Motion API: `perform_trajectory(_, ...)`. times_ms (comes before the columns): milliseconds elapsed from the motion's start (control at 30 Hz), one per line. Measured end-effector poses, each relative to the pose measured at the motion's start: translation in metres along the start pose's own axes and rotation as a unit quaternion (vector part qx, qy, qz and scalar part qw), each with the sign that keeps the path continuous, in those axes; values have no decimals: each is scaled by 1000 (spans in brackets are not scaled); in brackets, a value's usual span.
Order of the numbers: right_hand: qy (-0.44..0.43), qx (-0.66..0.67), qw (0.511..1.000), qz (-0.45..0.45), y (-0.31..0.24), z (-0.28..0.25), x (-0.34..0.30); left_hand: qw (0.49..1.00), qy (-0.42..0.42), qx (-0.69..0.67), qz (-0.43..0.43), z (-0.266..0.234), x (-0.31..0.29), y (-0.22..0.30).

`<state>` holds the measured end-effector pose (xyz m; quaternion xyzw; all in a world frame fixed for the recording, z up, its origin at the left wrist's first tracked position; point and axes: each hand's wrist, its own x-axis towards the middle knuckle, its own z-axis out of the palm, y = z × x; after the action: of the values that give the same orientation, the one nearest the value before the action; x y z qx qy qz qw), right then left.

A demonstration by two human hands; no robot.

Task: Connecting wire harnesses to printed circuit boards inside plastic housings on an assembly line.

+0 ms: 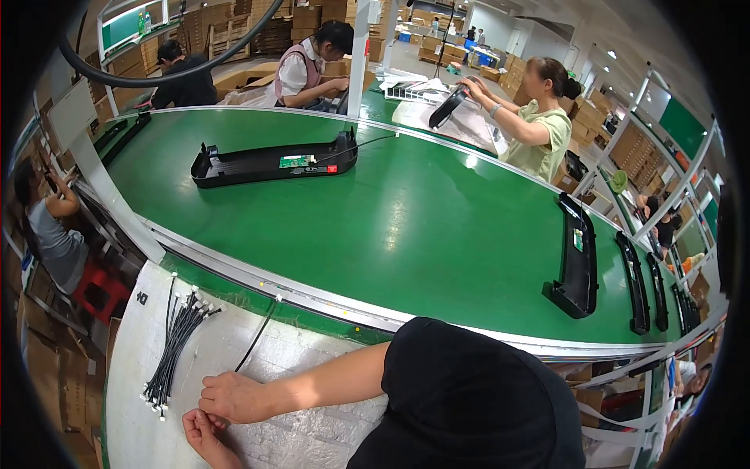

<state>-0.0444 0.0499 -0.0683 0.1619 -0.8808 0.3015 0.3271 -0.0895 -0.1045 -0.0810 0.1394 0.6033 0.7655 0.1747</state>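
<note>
My right hand (241,397) reaches in from the right, over a white padded work surface (305,352). Its fingers are closed round the lower part of a short black cable (258,334), whose white connector end points up toward the conveyor edge. Just below, my left hand (205,438) is closed in a pinch, its fingertips close to the right hand's. What sits between the left fingers is hidden. Beside both hands, to the left, lies a bundle of black cables (173,352) with white connectors at their ends.
Beyond the mat runs a green conveyor belt (375,227) with a metal edge. A black plastic housing (258,168) with a green circuit board lies on it; another black housing (574,258) and several more are at right. Across the belt, a person (539,129) handles a black part.
</note>
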Motion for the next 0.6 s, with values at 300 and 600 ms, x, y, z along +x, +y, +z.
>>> perform_trajectory(300,-16,-2,1000,11,4,0,-2,997,41,70,15,8,0,-5)
perform_trajectory(600,-7,13,1000,10,3,-1,-2,994,52,100,10,1,2,-9)
